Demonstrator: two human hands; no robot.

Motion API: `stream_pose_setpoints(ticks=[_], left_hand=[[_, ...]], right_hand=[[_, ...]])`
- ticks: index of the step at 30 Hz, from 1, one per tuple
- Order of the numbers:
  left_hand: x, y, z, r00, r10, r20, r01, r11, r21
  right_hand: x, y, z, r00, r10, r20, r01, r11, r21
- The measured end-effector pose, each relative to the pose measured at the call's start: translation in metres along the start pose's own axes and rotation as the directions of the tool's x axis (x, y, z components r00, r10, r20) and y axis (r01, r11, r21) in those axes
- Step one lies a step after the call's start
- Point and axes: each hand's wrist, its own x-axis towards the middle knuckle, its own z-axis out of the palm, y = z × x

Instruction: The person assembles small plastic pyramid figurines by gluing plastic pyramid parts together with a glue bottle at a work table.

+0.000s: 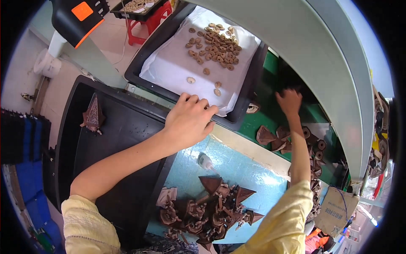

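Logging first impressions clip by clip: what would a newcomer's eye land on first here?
Probably the heap of brown cone-shaped moulded pieces on the blue mat at bottom centre. Above it, the left hand rests on the rim of a black tray lined with white paper and scattered with small round pieces. The right hand reaches over the green surface at right.

Your right hand (290, 101): fingertips lost in dark gap under curved white cover (321, 55); grip unreadable. Your left hand (189, 120): fingers curl over black tray (139, 63) rim, undersides hidden; contact with paper liner (169, 63) unclear. Brown pile (207, 209) on your surface: pieces overlap, individual shapes not separable, lower edge cut off. Upper tray (135, 12) on red stool (148, 25): clipped by frame. Right-edge clutter (378, 148): too small, distorted.
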Motion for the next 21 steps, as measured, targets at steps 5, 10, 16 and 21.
stream_pose_setpoints(ticks=[5, 10, 16, 21], left_hand=[[0.01, 0.012, 0.004, 0.996, 0.036, -0.076, -0.041, 0.997, -0.06], [0.011, 0.006, 0.004, 0.997, -0.044, 0.07, 0.046, 0.999, -0.027], [0.007, 0.004, -0.006, 0.999, -0.031, 0.02, 0.032, 0.999, -0.034], [0.016, 0.018, -0.002, 1.0, 0.024, -0.015, -0.025, 0.997, -0.068]], right_hand=[[0.004, 0.124, 0.028, 0.623, 0.782, 0.031, -0.777, 0.613, 0.145], [0.008, 0.082, 0.052, 0.786, 0.613, 0.084, -0.592, 0.706, 0.39], [-0.082, 0.101, -0.026, 0.911, 0.269, 0.311, -0.292, 0.956, 0.026], [-0.022, -0.069, -0.091, 0.955, -0.007, 0.297, -0.209, 0.695, 0.688]])
